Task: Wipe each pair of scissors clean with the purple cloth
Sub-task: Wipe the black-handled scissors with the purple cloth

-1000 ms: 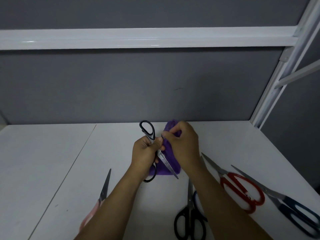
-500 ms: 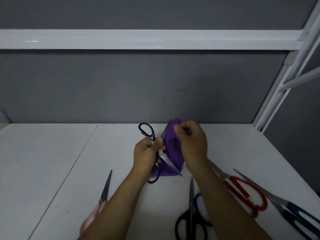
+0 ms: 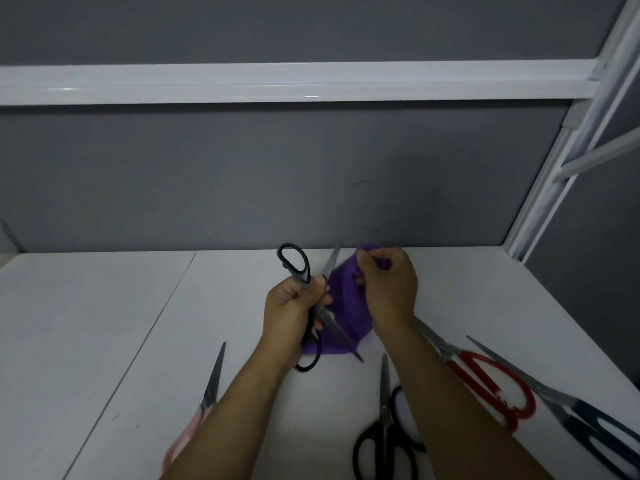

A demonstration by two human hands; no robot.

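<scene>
While the left hand (image 3: pixel 292 311) grips the open black-handled scissors (image 3: pixel 302 271) around the middle, fingers curled over the shanks, the right hand (image 3: pixel 389 291) pinches the purple cloth (image 3: pixel 346 303) at its top edge with bent fingers. One handle loop stands above the left fist and the other hangs below it. One blade points up toward the grey wall (image 3: pixel 242 185); the other slants down to the right across the front of the cloth. The cloth hangs between the two hands, above the white surface (image 3: pixel 104 341) and just right of the scissors' pivot. Four more pairs lie on the surface: pink-handled scissors (image 3: pixel 212 382) to the left of the left forearm, a second black pair (image 3: pixel 383 434) between the forearms near the bottom edge, red-handled scissors (image 3: pixel 488 379) to the right of the right forearm, and dark blue-handled scissors (image 3: pixel 588 422) farther right, their blades just beside the red handles. A white rail (image 3: pixel 277 83) crosses the wall above.
</scene>
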